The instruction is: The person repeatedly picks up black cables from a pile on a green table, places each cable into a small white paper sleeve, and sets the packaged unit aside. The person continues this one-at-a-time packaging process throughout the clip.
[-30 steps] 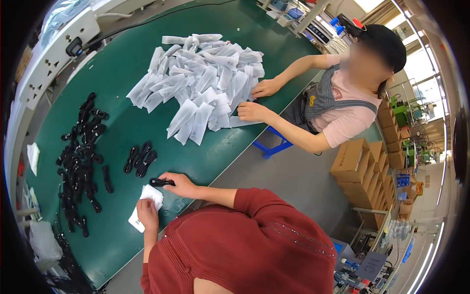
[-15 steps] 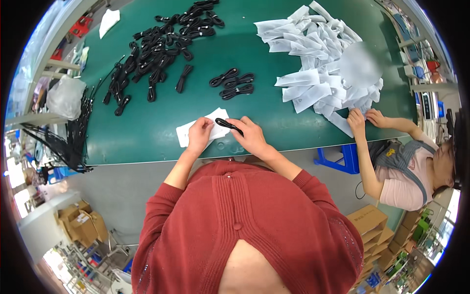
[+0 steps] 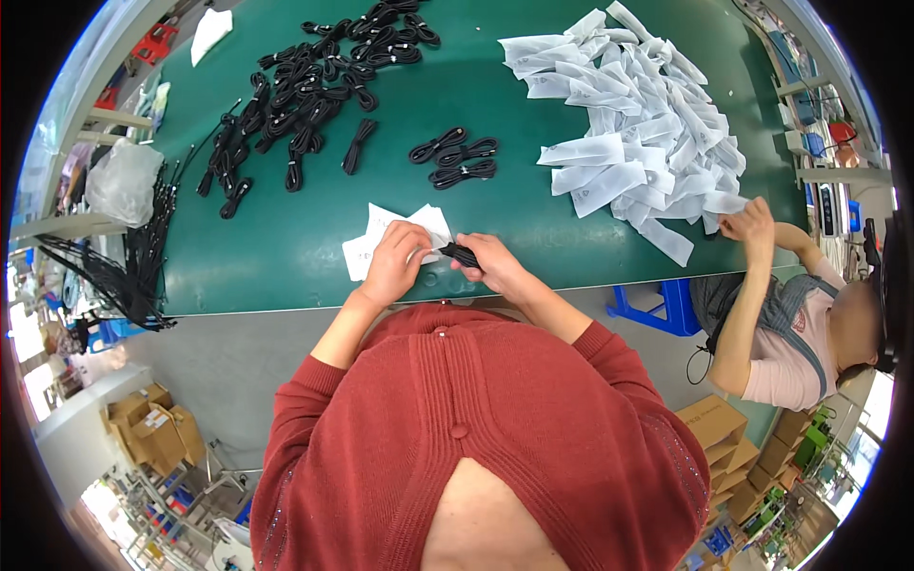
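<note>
Your right hand [image 3: 487,264] grips a black cable [image 3: 461,254], now brought close enough to meet your left hand's [image 3: 394,262] pinched white bag [image 3: 435,225].

I've got a green table [image 3: 238,276] stretching right across the top of my view, its near edge bowing with the lens, and a dull sheen of light sitting on it. Below it I see plain grey floor [image 3: 257,371]. A blue stool [image 3: 657,309] stands by that edge, right of centre, and a red stool [image 3: 154,43] shows up top left. Down left, I'm looking at brown cardboard boxes [image 3: 157,428] beside a metal frame [image 3: 217,466]; down right, more cartons [image 3: 714,423], then a bright window [image 3: 868,423] at the rim.
</note>
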### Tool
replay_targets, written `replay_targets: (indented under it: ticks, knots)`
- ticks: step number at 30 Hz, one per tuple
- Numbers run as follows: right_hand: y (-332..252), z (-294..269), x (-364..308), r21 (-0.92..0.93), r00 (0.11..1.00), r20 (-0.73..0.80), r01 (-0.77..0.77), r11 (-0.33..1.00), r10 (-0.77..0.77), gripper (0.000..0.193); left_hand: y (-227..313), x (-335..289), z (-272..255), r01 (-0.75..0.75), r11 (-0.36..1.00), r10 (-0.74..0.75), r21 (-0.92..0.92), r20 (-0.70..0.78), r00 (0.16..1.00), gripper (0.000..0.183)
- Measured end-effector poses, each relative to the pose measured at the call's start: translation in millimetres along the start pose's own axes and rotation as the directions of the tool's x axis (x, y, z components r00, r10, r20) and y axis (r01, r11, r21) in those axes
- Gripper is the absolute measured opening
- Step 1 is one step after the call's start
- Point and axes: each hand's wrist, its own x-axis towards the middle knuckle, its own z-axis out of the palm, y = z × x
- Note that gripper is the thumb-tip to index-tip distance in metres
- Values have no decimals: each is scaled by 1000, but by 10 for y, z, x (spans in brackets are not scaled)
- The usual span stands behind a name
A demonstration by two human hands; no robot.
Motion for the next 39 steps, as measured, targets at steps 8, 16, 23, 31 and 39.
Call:
replay_targets:
  ticks: [8,16,23,31,39]
  knots:
    - [-171,281,-267,-319,751,35,634,705,-659,33,75,219,-7,143,973,-155,-179,-57,986,10]
    - [-576,279,-325,-651,422,123,717,248,-898,22,189,566,37,255,595,-316,-762,71,946,1]
    - [-1238,-564,-702,-924,211,-200,283,255,-957,13,144,497,100,253,893,-305,-373,-86,948,14]
    - [-964,-272,165,-958,437,178,284,-52,-882,26,-367,-140,340,189,960,-183,209,-47,982,24]
    - [-598,-332,453,-969,583,218,224,-103,-783,23,-421,-147,404,257,950,-242,178,-102,965,11]
